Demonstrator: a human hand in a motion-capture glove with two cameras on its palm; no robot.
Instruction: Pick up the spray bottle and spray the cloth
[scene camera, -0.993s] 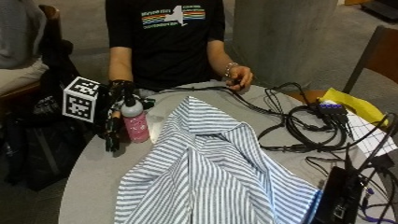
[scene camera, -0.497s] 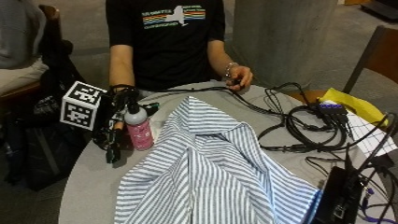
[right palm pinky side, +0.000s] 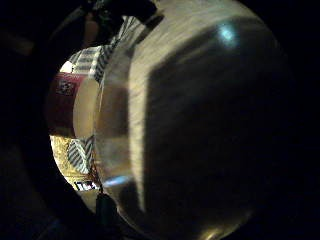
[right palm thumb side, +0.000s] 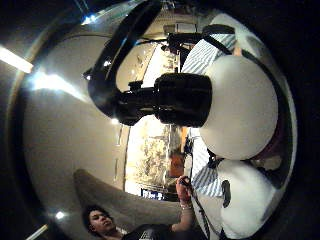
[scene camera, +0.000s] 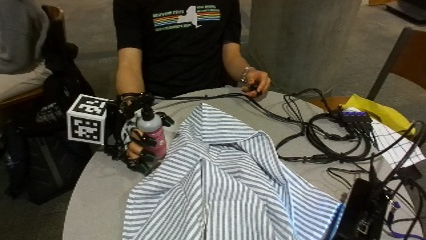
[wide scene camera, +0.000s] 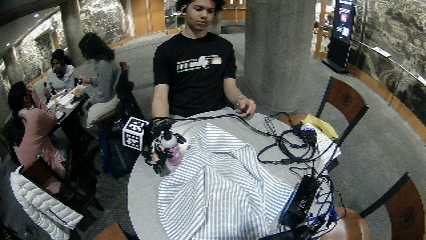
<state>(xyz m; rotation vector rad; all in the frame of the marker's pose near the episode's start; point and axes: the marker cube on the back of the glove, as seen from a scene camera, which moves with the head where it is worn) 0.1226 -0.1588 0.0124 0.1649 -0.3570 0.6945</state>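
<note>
Gloved right hand (scene camera: 136, 142) is wrapping its fingers round the pink spray bottle (scene camera: 154, 136), holding it upright just beside the striped cloth (scene camera: 219, 195) on the table (scene camera: 93, 200). Risk: nozzle (right palm thumb side: 165, 100) isn't clearly facing the cloth, so mist may be landing on the table or, farther off, the cables (scene camera: 319, 135) and electronics. Bare hand (scene camera: 256, 82) is resting on a cable at the far edge.

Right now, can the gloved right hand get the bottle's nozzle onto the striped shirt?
Probably yes. The right hand grips the pink spray bottle right beside the striped shirt, and nothing stands between them. Which way the nozzle faces is unclear.
</note>
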